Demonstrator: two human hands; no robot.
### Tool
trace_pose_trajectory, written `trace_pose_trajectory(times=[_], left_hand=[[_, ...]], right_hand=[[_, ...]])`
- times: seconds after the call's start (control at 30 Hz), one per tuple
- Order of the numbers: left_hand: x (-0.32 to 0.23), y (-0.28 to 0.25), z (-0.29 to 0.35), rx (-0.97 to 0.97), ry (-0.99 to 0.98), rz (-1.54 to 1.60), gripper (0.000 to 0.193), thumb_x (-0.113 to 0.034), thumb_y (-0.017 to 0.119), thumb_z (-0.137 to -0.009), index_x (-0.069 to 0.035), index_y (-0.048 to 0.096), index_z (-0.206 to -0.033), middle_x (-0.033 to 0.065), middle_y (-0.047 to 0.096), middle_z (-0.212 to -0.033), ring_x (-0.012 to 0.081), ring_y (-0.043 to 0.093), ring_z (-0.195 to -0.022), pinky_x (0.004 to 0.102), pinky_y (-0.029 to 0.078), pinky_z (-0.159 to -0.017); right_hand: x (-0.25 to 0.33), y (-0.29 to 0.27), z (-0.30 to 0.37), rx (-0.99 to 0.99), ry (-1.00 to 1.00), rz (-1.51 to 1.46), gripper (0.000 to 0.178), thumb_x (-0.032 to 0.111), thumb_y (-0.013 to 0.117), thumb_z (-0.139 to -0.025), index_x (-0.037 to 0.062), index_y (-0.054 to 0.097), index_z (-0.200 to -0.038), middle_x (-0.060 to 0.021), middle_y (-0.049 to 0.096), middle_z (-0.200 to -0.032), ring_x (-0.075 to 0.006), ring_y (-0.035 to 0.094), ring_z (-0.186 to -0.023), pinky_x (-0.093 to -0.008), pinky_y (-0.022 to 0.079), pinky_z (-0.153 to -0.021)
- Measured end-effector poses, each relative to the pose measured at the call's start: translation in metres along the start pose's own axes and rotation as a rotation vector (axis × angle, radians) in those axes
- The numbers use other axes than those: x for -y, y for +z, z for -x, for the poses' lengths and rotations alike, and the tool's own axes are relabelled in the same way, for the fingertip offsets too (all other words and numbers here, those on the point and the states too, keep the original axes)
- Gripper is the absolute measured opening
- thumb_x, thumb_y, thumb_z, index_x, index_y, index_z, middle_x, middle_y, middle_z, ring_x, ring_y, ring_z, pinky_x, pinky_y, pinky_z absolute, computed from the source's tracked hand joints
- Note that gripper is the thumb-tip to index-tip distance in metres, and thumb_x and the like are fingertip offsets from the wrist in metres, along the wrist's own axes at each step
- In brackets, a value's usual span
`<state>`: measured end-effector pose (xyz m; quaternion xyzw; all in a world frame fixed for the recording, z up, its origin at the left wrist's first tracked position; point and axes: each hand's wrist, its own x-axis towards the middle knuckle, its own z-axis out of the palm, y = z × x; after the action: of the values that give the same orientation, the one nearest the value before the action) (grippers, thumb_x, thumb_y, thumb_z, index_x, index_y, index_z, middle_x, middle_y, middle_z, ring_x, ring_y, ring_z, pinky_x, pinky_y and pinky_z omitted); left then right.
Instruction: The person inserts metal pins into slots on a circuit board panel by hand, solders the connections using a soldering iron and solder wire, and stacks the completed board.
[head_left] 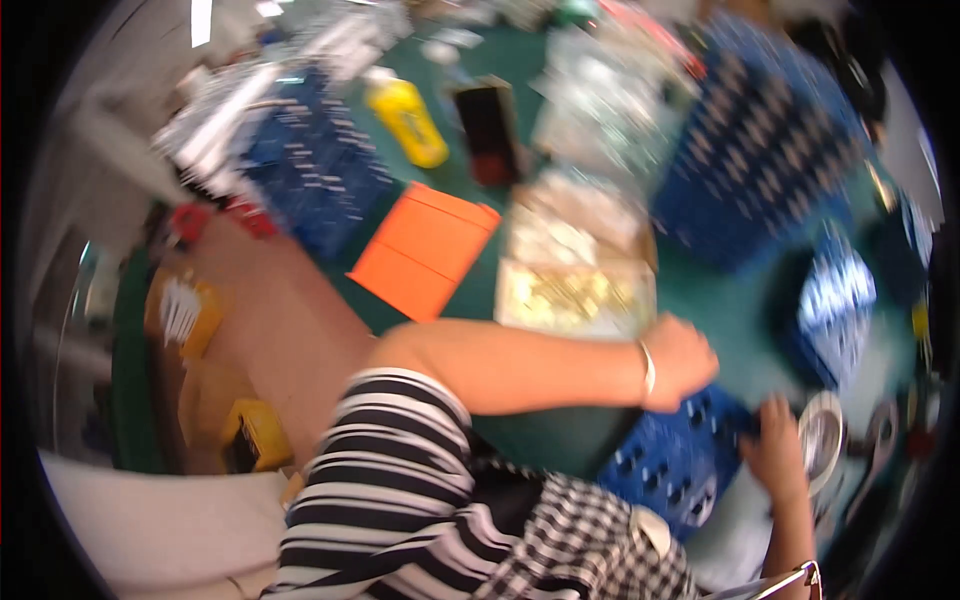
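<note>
L hand (683, 362) fisted, fingers together, knuckles on top edge of blue tray (672, 462); can't tell if it pinches anything; R hand (775, 452) at tray's right edge, fingers curled, grip prob. on the rim but blur hides it; white tape roll (822, 437) just beside R fingers, touching or nearly. Tray sits at near edge of green desk (560, 440), right in front of me, between both hands; long axis runs lower-left to upper-right, tilted; L hand above it, R hand to its right; both about equally near. Tray: dark blue plastic, rows of round holes, looks rigid. Beyond: orange box (425, 250), clear tray w/ gold bits (575, 295), yellow bottle (410, 120), bigger blue racks (760, 150) far right; all blurred.
</note>
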<state>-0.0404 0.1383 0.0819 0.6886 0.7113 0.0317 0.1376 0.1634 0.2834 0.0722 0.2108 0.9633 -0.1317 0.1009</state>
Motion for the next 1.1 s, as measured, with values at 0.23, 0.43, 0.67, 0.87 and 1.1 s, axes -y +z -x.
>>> trace_pose_trajectory(times=[0.23,0.43,0.67,0.87,1.1], left_hand=[[0.009,0.011,-0.005,-0.04,0.109,0.062,0.038,-0.018,0.07,-0.068,-0.007,0.057,-0.102,0.0123,0.064,-0.091,0.0313,0.061,-0.088,0.0396,0.048,-0.074],[-0.003,0.007,-0.005,-0.047,0.086,-0.038,0.036,-0.025,0.07,-0.072,-0.01,0.059,-0.103,0.0081,0.065,-0.089,0.0279,0.063,-0.084,0.0407,0.05,-0.07],[-0.004,0.005,-0.001,-0.004,-0.003,0.008,0.038,-0.024,0.072,-0.071,-0.009,0.061,-0.104,0.0107,0.065,-0.096,0.0283,0.063,-0.089,0.0384,0.05,-0.076],[-0.001,-0.001,-0.005,0.054,-0.011,0.04,0.038,-0.025,0.07,-0.072,-0.01,0.061,-0.106,0.0088,0.066,-0.095,0.0275,0.063,-0.089,0.0388,0.05,-0.075],[-0.003,-0.018,0.009,-0.1,-0.038,0.181,0.043,-0.017,0.074,-0.069,-0.007,0.062,-0.108,0.0125,0.065,-0.106,0.0284,0.063,-0.098,0.0368,0.049,-0.082]], right_hand=[[-0.002,0.005,0.065,-0.44,-0.11,-0.068,0.048,0.022,0.071,-0.075,0.0031,0.054,-0.116,-0.0164,0.052,-0.125,-0.0354,0.049,-0.118,-0.041,0.04,-0.1],[0.052,0.027,0.127,-0.043,-0.087,0.149,0.057,0.039,0.079,-0.062,0.0041,0.06,-0.102,-0.0105,0.051,-0.118,-0.027,0.045,-0.119,-0.0475,0.033,-0.106],[0.046,0.026,0.13,-0.097,-0.153,0.006,0.055,0.03,0.079,-0.064,-0.0006,0.06,-0.105,-0.0123,0.049,-0.122,-0.0303,0.043,-0.123,-0.039,0.035,-0.107],[0.046,0.018,0.136,-0.112,-0.144,-0.131,0.055,0.026,0.08,-0.062,-0.0021,0.06,-0.105,-0.0131,0.048,-0.125,-0.0316,0.041,-0.126,-0.0392,0.038,-0.105],[0.052,0.029,0.144,-0.257,-0.104,-0.051,0.053,0.02,0.08,-0.061,-0.0024,0.06,-0.104,-0.0136,0.047,-0.126,-0.0354,0.039,-0.127,-0.0418,0.038,-0.104]])
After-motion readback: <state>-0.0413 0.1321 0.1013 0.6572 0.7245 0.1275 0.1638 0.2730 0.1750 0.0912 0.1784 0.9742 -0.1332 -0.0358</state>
